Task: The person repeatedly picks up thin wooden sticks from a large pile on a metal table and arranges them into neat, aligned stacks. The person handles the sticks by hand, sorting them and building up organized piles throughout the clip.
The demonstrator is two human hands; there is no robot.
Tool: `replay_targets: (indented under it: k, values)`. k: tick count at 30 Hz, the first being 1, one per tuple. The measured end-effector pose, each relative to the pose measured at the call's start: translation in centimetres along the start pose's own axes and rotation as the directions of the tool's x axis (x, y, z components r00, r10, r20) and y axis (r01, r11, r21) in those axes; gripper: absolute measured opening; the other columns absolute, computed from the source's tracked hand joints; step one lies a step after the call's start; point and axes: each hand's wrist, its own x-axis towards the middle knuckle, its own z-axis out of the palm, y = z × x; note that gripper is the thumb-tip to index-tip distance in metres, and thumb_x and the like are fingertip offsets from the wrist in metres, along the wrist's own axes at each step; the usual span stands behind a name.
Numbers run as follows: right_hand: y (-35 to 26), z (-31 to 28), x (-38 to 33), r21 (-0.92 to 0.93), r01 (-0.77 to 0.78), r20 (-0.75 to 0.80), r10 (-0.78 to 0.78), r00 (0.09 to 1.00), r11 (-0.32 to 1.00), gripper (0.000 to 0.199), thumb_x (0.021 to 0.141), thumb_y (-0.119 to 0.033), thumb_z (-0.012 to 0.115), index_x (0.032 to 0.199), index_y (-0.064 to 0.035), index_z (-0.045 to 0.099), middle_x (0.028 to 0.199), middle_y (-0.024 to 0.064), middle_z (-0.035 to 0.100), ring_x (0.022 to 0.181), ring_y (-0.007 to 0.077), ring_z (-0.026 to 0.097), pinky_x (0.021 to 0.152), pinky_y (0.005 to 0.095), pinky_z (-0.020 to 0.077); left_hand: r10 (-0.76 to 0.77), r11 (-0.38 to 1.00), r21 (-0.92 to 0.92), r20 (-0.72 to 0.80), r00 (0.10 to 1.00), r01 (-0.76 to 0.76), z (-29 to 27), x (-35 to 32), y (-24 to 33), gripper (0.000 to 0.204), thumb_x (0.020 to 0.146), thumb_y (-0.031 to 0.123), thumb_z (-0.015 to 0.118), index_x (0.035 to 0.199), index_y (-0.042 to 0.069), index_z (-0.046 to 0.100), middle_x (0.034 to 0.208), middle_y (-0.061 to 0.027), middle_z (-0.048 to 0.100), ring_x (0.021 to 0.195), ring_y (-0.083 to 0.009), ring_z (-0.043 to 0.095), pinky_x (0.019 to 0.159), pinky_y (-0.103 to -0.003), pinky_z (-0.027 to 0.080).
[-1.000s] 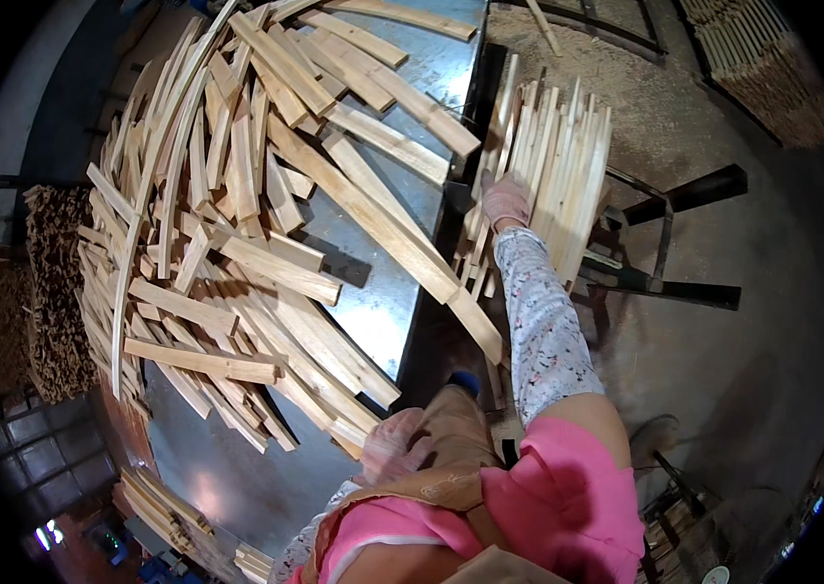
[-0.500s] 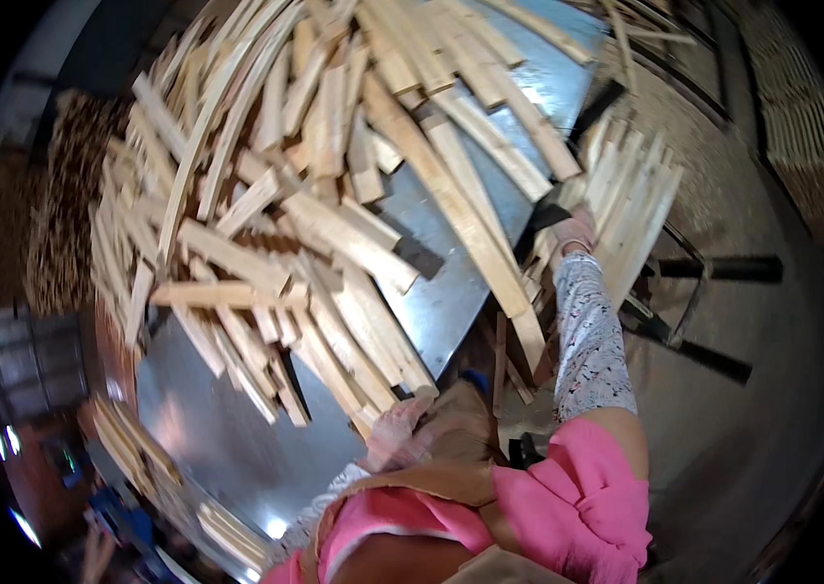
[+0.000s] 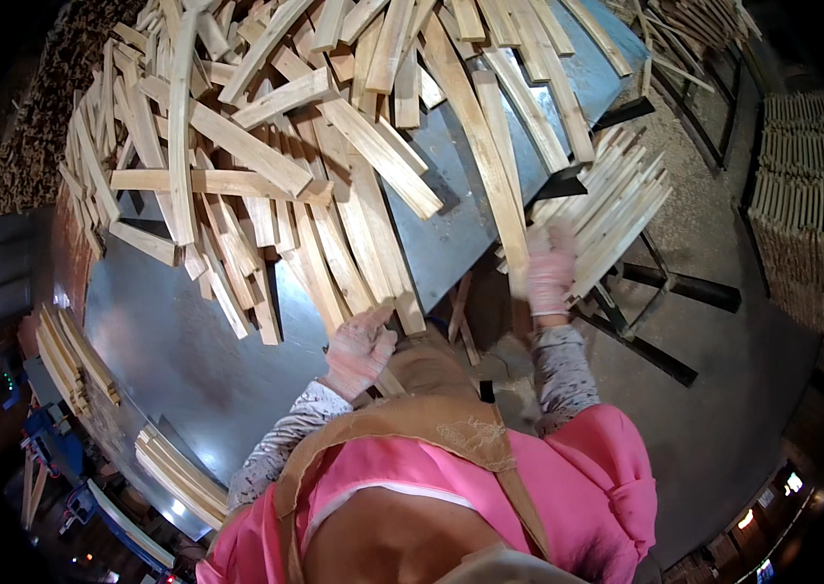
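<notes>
My left hand (image 3: 361,352), in a pale pinkish glove, is closed over the near ends of some wooden strips at the table's front edge. One strip end (image 3: 389,382) pokes out below it, against my apron. My right hand (image 3: 551,268), gloved too, is blurred, and its fingers do not show clearly. It lies against the right side of a long wooden strip (image 3: 475,127) that overhangs the table edge. Just beyond that hand is a row of stacked strips (image 3: 616,214). A big loose heap of strips (image 3: 276,107) covers much of the metal table (image 3: 179,370).
A black metal stand (image 3: 665,282) has legs reaching out on the right. Tall stacks of strips (image 3: 801,214) stand at the far right. Small bundles (image 3: 179,477) lie along the table's left edge. Sawdust (image 3: 680,122) covers part of the floor.
My right hand has drawn back from the row of stacked strips toward me, beside the long strip. My left hand stays at the table's front edge. The view has shifted.
</notes>
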Motion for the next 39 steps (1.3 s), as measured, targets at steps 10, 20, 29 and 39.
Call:
replay_targets:
  k: [10,20,29,39]
  values:
    - [-11.4,-8.2,-7.5,-0.08,-0.157,0.625,0.172,0.761,0.984,0.068,0.092,-0.029,0.072,0.153,-0.0037,0.055,0.102,0.0157,0.075,0.09,0.0296,0.074,0.081,0.0432,0.0596,0.278,0.958,-0.062,-0.059,0.959,-0.281,0.5,-2.3,0.5,0.051,0.098,0.035,0.065,0.137,0.003,0.069,0.123,-0.0241,0.074,0.115,-0.0419,0.071,0.102,-0.046,0.056]
    - [-25.7,2.1,-21.6,0.438,0.386,0.677,-0.58,0.453,0.812,0.031,0.102,-0.027,0.061,0.104,0.0009,0.074,0.091,0.0178,0.072,0.086,0.0369,0.07,0.075,0.044,0.0569,0.203,0.575,-0.792,-0.105,0.974,-0.205,1.5,-11.2,-3.4,0.084,0.097,0.029,0.076,0.165,0.001,0.036,0.128,-0.0084,0.067,0.113,-0.0179,0.063,0.102,-0.033,0.053]
    - [-30.2,20.5,-40.2,0.348,0.596,0.78,-0.576,0.246,0.724,0.034,0.109,-0.026,0.053,0.116,0.0019,0.07,0.104,0.0234,0.074,0.094,0.0356,0.07,0.086,0.0432,0.0558,-0.281,-0.028,-0.9,-0.411,0.867,-0.435,-7.0,-24.8,-24.4,0.051,0.103,0.015,0.065,0.151,0.005,0.05,0.11,-0.013,0.068,0.087,-0.0246,0.07,0.08,-0.042,0.064]
    - [-27.2,22.9,-59.4,0.098,0.385,0.995,-0.096,-0.024,0.918,0.051,0.101,-0.035,0.055,0.139,-0.0016,0.065,0.113,0.0252,0.075,0.107,0.0369,0.072,0.099,0.0416,0.0536,-0.66,-0.036,-0.821,-0.408,0.631,-0.569,-2.4,-39.6,-41.6,0.041,0.101,0.014,0.063,0.137,-0.001,0.055,0.104,-0.012,0.067,0.085,-0.023,0.068,0.076,-0.039,0.062]
